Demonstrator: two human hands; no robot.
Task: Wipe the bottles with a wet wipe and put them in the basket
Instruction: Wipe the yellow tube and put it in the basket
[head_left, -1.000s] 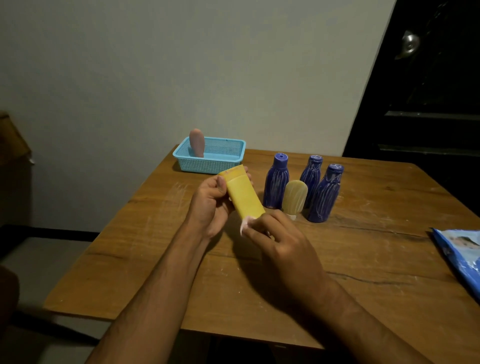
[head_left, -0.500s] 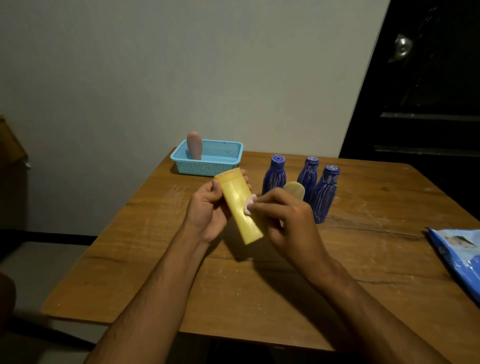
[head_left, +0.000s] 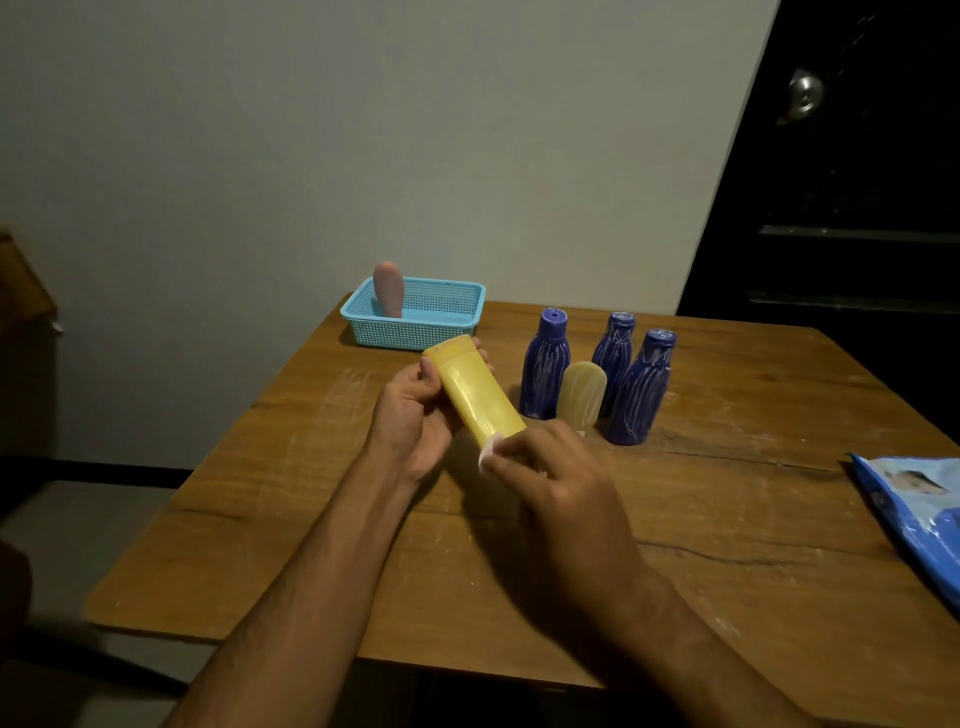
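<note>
My left hand (head_left: 413, 415) grips a yellow tube bottle (head_left: 475, 392), held tilted above the table. My right hand (head_left: 553, 475) pinches a small white wet wipe (head_left: 488, 452) against the tube's near end. Behind them three blue bottles (head_left: 544, 366) (head_left: 614, 353) (head_left: 641, 395) stand upright, with a pale cream bottle (head_left: 581, 392) in front of them. The light blue basket (head_left: 415, 330) sits at the table's far left edge, and a pink bottle (head_left: 388, 288) stands upright inside it.
The wooden table (head_left: 727, 519) has a crack running across its right half. A blue wet wipe pack (head_left: 919, 514) lies at the right edge. A grey wall is behind the table and a dark door (head_left: 852, 156) at right.
My right hand slid the wipe up to the middle of the yellow tube, then back down to its near end. My left hand kept hold of the tube.
</note>
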